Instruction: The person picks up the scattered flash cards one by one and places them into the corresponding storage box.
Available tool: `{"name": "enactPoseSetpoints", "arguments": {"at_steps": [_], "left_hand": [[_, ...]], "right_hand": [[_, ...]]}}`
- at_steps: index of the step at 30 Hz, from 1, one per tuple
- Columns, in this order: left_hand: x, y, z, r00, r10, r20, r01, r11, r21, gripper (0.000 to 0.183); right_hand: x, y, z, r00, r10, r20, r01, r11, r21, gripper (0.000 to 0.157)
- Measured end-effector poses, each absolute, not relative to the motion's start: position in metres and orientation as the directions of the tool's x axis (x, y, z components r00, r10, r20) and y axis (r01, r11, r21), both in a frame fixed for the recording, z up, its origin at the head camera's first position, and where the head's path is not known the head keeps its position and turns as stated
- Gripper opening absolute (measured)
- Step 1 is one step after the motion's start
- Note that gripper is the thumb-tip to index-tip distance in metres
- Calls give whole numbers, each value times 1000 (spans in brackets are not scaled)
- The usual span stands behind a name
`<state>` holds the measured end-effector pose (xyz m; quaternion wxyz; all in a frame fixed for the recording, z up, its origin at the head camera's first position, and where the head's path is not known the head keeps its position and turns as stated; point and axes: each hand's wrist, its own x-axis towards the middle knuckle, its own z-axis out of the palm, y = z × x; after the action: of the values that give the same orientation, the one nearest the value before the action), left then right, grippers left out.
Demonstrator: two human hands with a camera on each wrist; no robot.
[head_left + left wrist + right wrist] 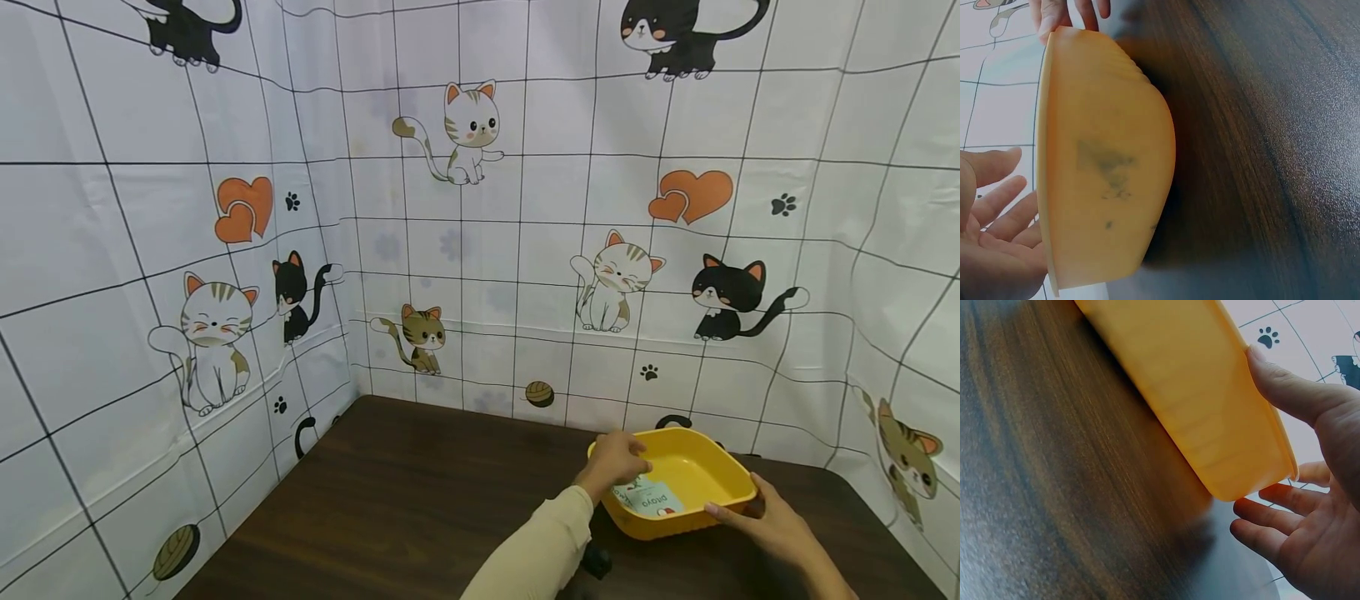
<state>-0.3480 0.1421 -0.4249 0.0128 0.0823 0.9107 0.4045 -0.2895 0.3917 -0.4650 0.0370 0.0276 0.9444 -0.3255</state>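
Observation:
A yellow plastic basket (697,467) stands on the dark table at the right. Inside it, toward the near left, lies a pale card (651,497) with a printed word that reads "pitaya" upside down. My left hand (617,460) is over the basket's left rim with loose, spread fingers; in the left wrist view the thumb (999,164) is apart from the rim. My right hand (776,521) holds the basket's right corner. In the right wrist view its thumb (1282,381) presses the rim and its fingers (1266,515) reach round the corner.
The dark wood-grain table (390,500) stretches left of the basket. A white curtain (487,250) printed with cats, hearts and paws hangs behind and at both sides. A small black object (597,560) shows beneath the left sleeve.

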Motion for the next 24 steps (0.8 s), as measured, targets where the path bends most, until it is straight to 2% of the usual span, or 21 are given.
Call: {"name": "enactPoseSetpoints", "arguments": {"at_steps": [8, 16, 24], "left_hand": [[-352, 133, -425, -986, 133, 97, 159, 622, 766, 24], [-360, 117, -425, -975, 148, 168, 223, 566, 794, 25], [-365, 98, -424, -968, 149, 201, 249, 502, 828, 20]], "right_hand": [[-289, 392, -464, -991, 52, -123, 116, 793, -598, 126], [-289, 392, -463, -993, 38, -112, 98, 791, -604, 123], [-289, 392, -463, -991, 52, -124, 116, 795, -595, 127]]}}
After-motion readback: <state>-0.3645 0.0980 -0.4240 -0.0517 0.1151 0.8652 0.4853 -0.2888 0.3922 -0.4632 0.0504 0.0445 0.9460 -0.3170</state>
